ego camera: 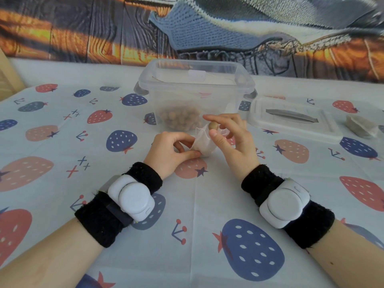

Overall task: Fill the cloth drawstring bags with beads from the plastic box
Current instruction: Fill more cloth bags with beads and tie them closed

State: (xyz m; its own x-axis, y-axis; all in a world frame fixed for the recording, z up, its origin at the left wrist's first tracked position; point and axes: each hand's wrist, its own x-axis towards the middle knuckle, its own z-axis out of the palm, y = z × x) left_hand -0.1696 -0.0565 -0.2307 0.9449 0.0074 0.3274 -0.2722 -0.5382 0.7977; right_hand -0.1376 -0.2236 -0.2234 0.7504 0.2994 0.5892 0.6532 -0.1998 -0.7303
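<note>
A small white cloth drawstring bag (204, 143) stands on the tablecloth just in front of the clear plastic box (195, 86). My left hand (172, 149) pinches the bag's left side near its base. My right hand (230, 138) pinches a brown bead (214, 126) between thumb and fingers, right above the bag's open mouth. A heap of brown beads (180, 119) lies in the bottom of the box.
The box's lid (291, 119) lies flat to the right of the box. Further right, several grey-white cloth bags (361, 126) lie together near the table's right edge. A strawberry-print cloth (124, 256) covers the table; a printed backdrop hangs behind.
</note>
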